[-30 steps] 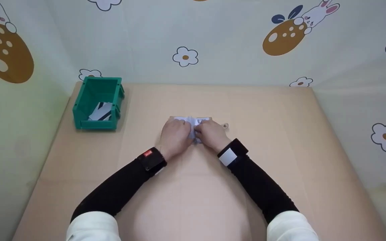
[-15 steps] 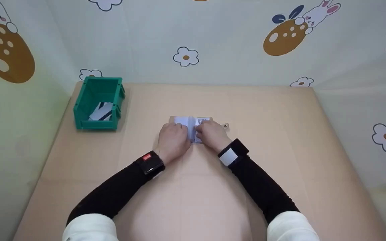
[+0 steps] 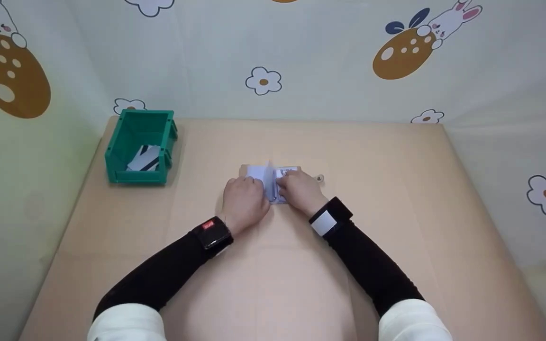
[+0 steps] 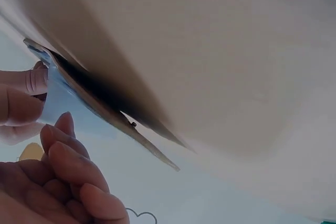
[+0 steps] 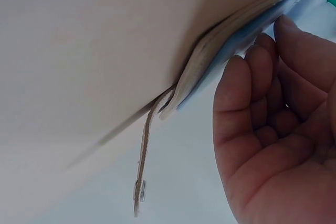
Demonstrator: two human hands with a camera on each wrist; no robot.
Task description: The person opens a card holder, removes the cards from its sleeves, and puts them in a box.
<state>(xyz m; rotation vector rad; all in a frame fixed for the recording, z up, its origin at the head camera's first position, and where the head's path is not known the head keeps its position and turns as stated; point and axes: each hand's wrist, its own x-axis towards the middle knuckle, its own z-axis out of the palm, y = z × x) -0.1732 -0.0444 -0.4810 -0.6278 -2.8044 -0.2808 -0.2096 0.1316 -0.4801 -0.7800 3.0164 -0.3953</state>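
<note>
A small card holder (image 3: pixel 256 171) lies spread on the table, its clear plastic sleeves (image 3: pixel 269 177) fanned up in the middle. On its left side, my left hand (image 3: pixel 244 201) has curled fingers at the sleeves; in the left wrist view those fingers (image 4: pixel 76 163) lie right by a bluish clear sleeve (image 4: pixel 68 100). My right hand (image 3: pixel 301 189) holds the right side, thumb and curled fingers at the sleeve's edge in the right wrist view. A strap with a snap button (image 3: pixel 319 178) sticks out to the right. Much of the holder is hidden under both hands.
A green open-front bin (image 3: pixel 135 177) stands at the table's back left, with several white cards (image 3: pixel 144 156) bearing dark stripes inside. A patterned cloth (image 3: pixel 216 61) hangs behind and at both sides of the tan table (image 3: pixel 372 156).
My left hand has shifted slightly left and toward the body, uncovering more of the holder's left side. A clear sleeve stands up more in the middle. My right hand has barely moved.
</note>
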